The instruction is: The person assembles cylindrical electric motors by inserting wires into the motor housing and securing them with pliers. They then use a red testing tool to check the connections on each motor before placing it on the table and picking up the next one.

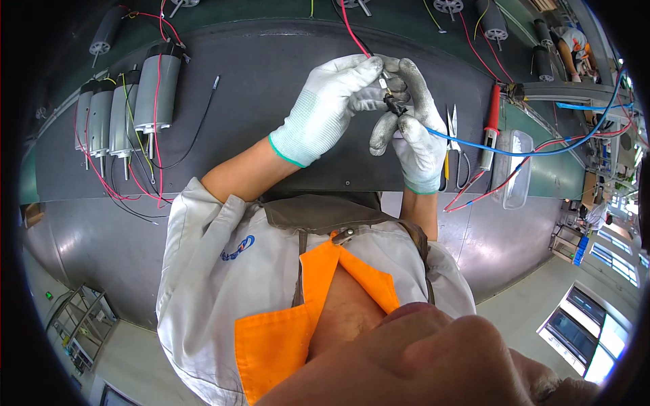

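My left hand [332,95], in a white knit glove with greyed fingertips, pinches red and black wires [353,37] that come down from the far side. Close beside it, my right hand [416,128], gloved the same way, holds a small black piece [395,104] between thumb and fingers. A short whitish part [383,83] shows between the two hands, in line with the wires. From my right hand a blue cable [528,153] runs off to the right. The fingers partly hide the joint between wires and black piece.
Grey cylindrical motors [152,95] with trailing wires stand at the left. A loose black wire [203,125] lies near them. Right of my hands are scissors [453,128], a red-and-white stick-shaped tool [493,122] and a clear plastic box [518,172]. More motors [493,24] sit at the far side.
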A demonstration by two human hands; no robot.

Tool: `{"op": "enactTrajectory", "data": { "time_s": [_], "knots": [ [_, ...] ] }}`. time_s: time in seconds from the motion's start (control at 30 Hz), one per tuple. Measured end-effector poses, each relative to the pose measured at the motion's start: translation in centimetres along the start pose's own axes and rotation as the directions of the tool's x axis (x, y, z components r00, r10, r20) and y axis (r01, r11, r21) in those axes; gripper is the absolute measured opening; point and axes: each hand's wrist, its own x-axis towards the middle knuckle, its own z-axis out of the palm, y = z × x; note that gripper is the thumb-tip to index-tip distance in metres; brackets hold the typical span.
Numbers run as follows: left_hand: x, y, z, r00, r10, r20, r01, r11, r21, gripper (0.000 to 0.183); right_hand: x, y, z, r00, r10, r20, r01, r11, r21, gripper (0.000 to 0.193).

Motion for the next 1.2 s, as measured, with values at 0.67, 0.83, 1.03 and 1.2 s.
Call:
{"op": "enactTrajectory", "data": {
  "time_s": [0.67,0.83,1.03,1.2],
  "knots": [
    [0.8,-1.3,1.0,1.000,0.030,-0.001,-0.030,0.996,-0.080,0.036,0.7,1.0,-0.9,0.996,-0.090,-0.016,0.092,0.990,0.104,0.084],
    [0.4,-1.9,1.2,0.999,0.039,-0.014,-0.040,0.992,-0.123,0.033,1.0,2.1,-0.2,0.984,-0.145,-0.105,0.154,0.984,0.090,0.082],
    [1.0,-2.4,0.1,1.000,-0.006,-0.001,0.006,0.996,-0.085,0.033,1.7,2.8,0.6,0.976,-0.158,-0.147,0.167,0.985,0.052,0.085],
    [1.8,-3.0,-2.4,1.000,0.010,-0.027,-0.011,0.998,-0.054,0.038,1.0,-0.7,-2.9,0.994,0.081,0.077,-0.029,0.854,-0.520,0.080]
  ]
}}
